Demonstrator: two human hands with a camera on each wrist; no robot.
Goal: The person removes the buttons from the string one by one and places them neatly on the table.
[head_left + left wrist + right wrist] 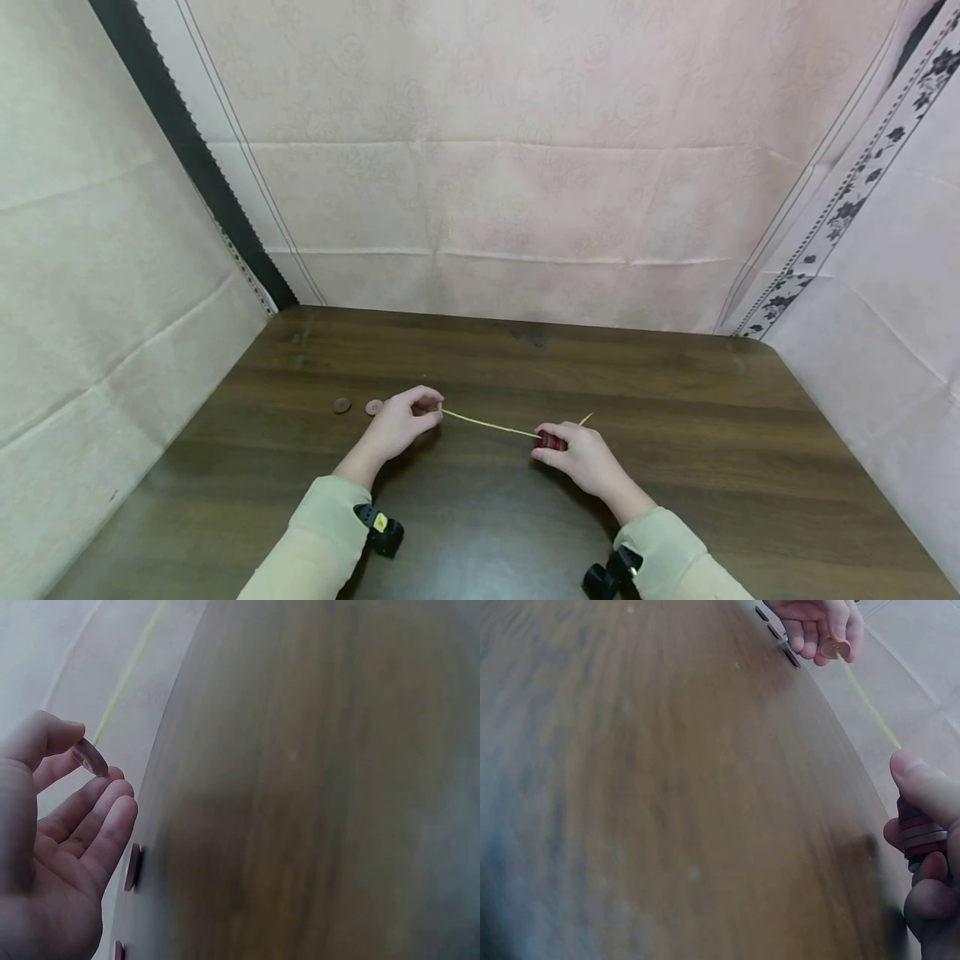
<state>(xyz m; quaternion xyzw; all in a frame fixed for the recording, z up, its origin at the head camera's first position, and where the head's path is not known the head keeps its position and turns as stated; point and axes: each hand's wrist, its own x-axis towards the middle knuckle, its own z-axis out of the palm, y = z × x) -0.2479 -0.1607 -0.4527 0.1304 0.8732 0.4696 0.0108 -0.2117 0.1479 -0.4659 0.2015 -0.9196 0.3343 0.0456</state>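
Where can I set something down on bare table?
Bare table lies right of the right hand and between the yellow string and the cloth backdrop. It's crowded beside the left hand, where loose buttons lie.

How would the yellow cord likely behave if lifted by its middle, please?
The yellow cord is probably light and easily bent, as it looks thin. It might not be entirely limp, since its short end juts out beyond the right hand. The dark red stack, seemingly threaded on it, could drag it down.
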